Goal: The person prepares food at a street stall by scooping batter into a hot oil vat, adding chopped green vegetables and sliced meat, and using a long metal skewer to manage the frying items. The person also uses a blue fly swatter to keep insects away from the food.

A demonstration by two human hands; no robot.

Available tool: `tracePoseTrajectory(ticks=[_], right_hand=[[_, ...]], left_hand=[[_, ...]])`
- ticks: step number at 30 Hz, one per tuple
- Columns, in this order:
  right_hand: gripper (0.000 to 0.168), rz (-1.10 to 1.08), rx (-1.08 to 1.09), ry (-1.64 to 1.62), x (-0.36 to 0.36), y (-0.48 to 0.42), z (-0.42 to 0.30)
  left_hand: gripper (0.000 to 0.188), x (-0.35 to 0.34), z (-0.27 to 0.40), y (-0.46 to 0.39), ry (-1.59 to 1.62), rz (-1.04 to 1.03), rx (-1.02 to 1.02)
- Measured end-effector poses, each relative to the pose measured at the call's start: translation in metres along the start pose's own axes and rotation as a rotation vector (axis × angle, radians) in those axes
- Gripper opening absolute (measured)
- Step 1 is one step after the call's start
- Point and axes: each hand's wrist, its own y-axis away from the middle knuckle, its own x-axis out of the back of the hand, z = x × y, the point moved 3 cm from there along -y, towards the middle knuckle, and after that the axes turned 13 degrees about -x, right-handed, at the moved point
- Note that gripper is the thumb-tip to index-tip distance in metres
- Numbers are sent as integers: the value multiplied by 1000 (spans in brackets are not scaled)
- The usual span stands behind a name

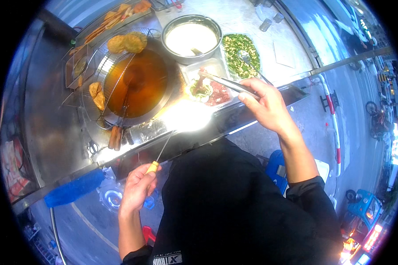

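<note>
My left hand (pixel 142 182) is closed around the yellow handle (pixel 153 167) of a thin metal tool; glare hides the far end of its shaft. In my right hand (pixel 263 102) is a pair of tongs (pixel 230 84), their tips at some reddish meat over a clear plastic tub (pixel 189 70). That tub holds raw minced meat (pixel 220 93) and, in the glare, a pale round piece with chopped greens (pixel 201 90). Behind it stands a metal bowl of white batter (pixel 191 39). A tray of chopped green filling (pixel 241 49) with a spoon lies to its right.
A wok of brown oil (pixel 141 82) stands at the left, with a wire rack (pixel 98 66) bearing fried cakes (pixel 127 43). Wooden handles (pixel 115 137) jut over the counter's front. Scissors (pixel 93 147) lie near the edge; fried sticks (pixel 109 23) fill a tray behind.
</note>
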Motion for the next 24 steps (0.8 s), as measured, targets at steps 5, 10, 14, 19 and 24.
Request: tracePoseTrajectory(ticks=[5,10,14,19,24], right_hand=[[25,-70,-85,-9,-8,-6,-10],[25,-22,-116,107,-19,-14,1],[24,44,-53,187,-27,-15,19],[23,53,15,280,-27,-8,24],[24,22,97,399,-34,-5,30]], left_hand=[[23,-1,-1,1,4,17,-2],[23,-1,-2,3,20,23,6],[22,-1,-2,4,33,26,-5],[22,2,-5,5,46,38,-4],[22,0,-3,4,64,33,-2]])
